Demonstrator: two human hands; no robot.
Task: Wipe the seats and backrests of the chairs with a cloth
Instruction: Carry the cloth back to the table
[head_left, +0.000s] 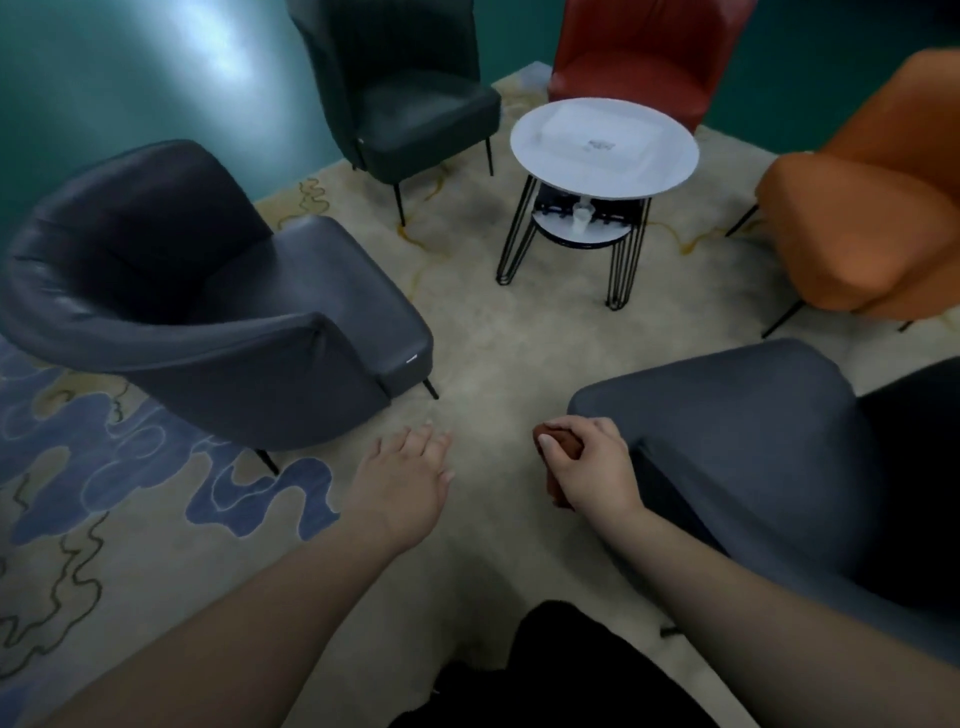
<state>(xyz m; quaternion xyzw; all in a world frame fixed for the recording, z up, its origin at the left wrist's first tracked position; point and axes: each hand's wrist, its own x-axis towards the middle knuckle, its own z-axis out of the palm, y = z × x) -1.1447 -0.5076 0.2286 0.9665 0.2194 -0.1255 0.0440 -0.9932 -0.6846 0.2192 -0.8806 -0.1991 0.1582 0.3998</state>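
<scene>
Smooth leather-look grey armchair (218, 306) with a soft sheen, matt orange chair (862, 208), thin black metal wire legs under white table (604, 148), short-pile patterned rug (488, 332)

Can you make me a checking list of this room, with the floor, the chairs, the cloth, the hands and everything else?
Surface: beige rug with blue swirls.
Job's things: brown cloth bunched up; grey chair left, grey chair right; dark green chair, red chair, orange chair beyond.
Clutter: small cup on lower shelf of round white table.
Hands: left hand open, holding nothing; right hand grips the cloth.
Cables: nothing seen.
Surroundings: green floor.
</scene>
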